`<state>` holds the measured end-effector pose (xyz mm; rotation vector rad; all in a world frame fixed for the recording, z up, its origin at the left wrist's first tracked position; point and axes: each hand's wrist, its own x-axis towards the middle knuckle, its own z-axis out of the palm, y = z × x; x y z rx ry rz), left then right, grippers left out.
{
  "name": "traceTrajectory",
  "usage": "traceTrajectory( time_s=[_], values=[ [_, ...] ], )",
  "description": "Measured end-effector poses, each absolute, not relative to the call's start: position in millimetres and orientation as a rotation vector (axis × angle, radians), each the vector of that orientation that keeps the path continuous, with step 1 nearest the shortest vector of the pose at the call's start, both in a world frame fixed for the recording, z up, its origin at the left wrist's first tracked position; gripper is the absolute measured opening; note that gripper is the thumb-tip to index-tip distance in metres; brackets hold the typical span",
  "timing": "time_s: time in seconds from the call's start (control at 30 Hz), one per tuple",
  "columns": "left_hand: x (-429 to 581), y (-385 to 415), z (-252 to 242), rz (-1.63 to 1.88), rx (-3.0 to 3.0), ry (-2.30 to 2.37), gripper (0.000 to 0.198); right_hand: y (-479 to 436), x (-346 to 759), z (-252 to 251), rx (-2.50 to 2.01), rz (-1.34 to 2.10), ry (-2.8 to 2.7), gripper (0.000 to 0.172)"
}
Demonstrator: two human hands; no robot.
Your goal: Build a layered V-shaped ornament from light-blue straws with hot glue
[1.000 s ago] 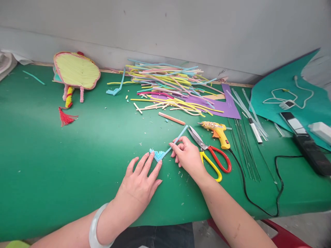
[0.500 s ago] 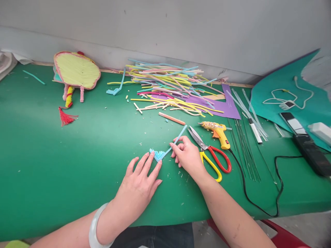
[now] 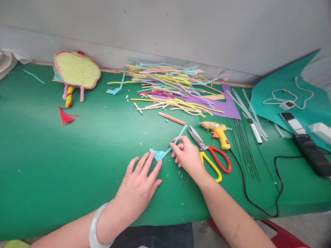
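Note:
On the green table, a small light-blue piece of folded strips [image 3: 158, 155] lies with a straight blue stem [image 3: 178, 135] slanting up to the right. My left hand [image 3: 141, 181] rests flat with its fingers spread, two fingertips touching the folded part's left and lower edges. My right hand [image 3: 187, 155] pinches the stem between thumb and fingers. Scissors [image 3: 204, 146] with one red and one yellow handle lie open just right of that hand. Past them is a yellow glue gun [image 3: 218, 132] with a black cord. A similar blue piece [image 3: 113, 91] lies farther back.
A heap of coloured fuzzy sticks [image 3: 165, 79] lies by the wall on purple sheet [image 3: 232, 106]. A fan-shaped craft [image 3: 77, 70] with a red tassel stands at left. Thin wires [image 3: 244, 148], a marker [image 3: 255, 131], clear glue sticks and a black device [image 3: 311, 151] are at right.

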<state>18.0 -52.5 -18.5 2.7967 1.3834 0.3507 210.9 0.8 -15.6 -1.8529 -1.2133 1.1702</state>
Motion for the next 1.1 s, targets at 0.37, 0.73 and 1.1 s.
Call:
traceTrajectory(
  time_s=[0.37, 0.73, 1.1],
  values=[
    [18, -53, -17, 0.34, 2.81, 1.377, 0.037, -1, 211, -10, -1.842, 1.169, -1.144, 0.067],
    [18, -53, -19, 0.336, 2.793, 1.39, 0.038, -12, 217, -20, -1.734, 0.754, -1.624, 0.021],
    [13, -52, -4, 0.91, 2.598, 1.502, 0.037, -12, 219, -11, -1.825, 0.579, -1.458, 0.033]
  ],
)
